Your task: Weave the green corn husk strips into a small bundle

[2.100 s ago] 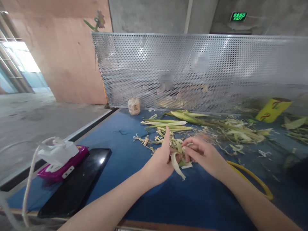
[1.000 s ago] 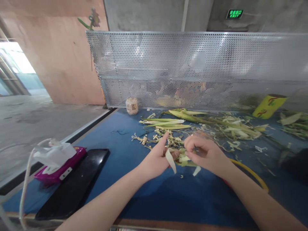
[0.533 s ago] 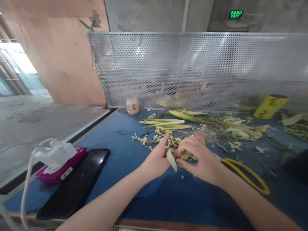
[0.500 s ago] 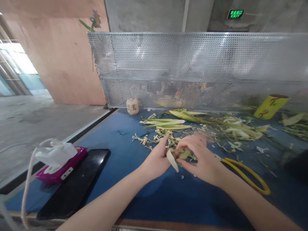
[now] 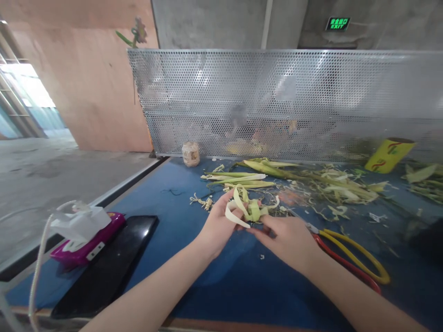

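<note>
Between my two hands is a small woven piece of pale green leaf strips [image 5: 254, 211], with a whitish strip end curling out to the left. My left hand [image 5: 221, 221] grips it from the left side, thumb up, its other fingers partly hidden behind the strips. From the right, my right hand [image 5: 285, 235] pinches the lower edge of the piece with thumb and fingers. Just beyond lie long green leaves [image 5: 238, 177] and small knotted plaited bits [image 5: 202, 201]. Scissors with yellow and red handles [image 5: 356, 251] lie by my right forearm.
A black phone [image 5: 107, 263] and a purple power strip with a white plug [image 5: 88, 235] are at left. Leaf scraps [image 5: 346, 186] cover the back right near a yellow roll [image 5: 389, 154]. A twine roll [image 5: 191, 153] stands before the perforated metal screen [image 5: 221, 101].
The leaf piece has turned and risen slightly, so more of its weave and the curling strip show. My right hand has lowered a little, and the red scissor handle has come into sight.
</note>
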{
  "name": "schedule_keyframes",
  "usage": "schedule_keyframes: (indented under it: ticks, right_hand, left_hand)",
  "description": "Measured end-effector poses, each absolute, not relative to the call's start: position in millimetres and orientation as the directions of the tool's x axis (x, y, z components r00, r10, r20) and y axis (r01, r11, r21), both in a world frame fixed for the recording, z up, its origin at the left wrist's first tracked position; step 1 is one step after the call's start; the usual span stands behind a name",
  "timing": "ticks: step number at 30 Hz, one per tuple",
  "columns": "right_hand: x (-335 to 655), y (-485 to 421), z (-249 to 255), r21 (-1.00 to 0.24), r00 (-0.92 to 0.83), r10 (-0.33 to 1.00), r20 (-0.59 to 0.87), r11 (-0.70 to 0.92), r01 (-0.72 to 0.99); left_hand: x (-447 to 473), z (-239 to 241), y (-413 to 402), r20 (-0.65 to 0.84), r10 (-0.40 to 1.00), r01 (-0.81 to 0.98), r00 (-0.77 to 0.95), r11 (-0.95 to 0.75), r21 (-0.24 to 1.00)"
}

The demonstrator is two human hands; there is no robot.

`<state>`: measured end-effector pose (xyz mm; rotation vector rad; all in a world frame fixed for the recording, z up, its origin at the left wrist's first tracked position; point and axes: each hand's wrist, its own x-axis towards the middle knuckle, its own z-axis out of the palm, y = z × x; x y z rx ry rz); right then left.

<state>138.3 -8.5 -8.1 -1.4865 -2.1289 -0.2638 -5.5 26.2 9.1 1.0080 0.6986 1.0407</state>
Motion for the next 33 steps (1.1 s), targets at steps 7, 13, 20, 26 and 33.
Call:
schedule_keyframes:
  ticks: [7, 13, 20, 26, 33]
  right_hand:
    - [138, -11, -7, -0.256, -0.230, 0.854, 0.468, 0.379, 0.889]
    - [138, -15, -6, -0.226, -0.317, 0.810, 0.493, 0.471, 0.853]
    - [147, -15, 7, -0.272, -0.361, 0.900, 0.246, 0.421, 0.865]
    - [146, -12, 9, -0.271, -0.308, 0.933, 0.188, 0.351, 0.896]
    - [149, -12, 11, -0.319, -0.294, 0.925, 0.242, 0.362, 0.876]
  left_hand:
    - [-1, 5, 24, -0.001, 0.937, -0.385, 0.350, 0.145, 0.912]
    - [-7, 15, 26, 0.000, 0.963, -0.485, 0.271, 0.137, 0.864]
    - [-18, 23, 34, 0.068, 0.998, -0.523, -0.003, -0.060, 0.850]
    - [-18, 21, 30, 0.118, 0.972, -0.562, 0.205, 0.018, 0.827]
    - [-17, 18, 33, 0.107, 0.984, -0.374, 0.140, -0.047, 0.926]
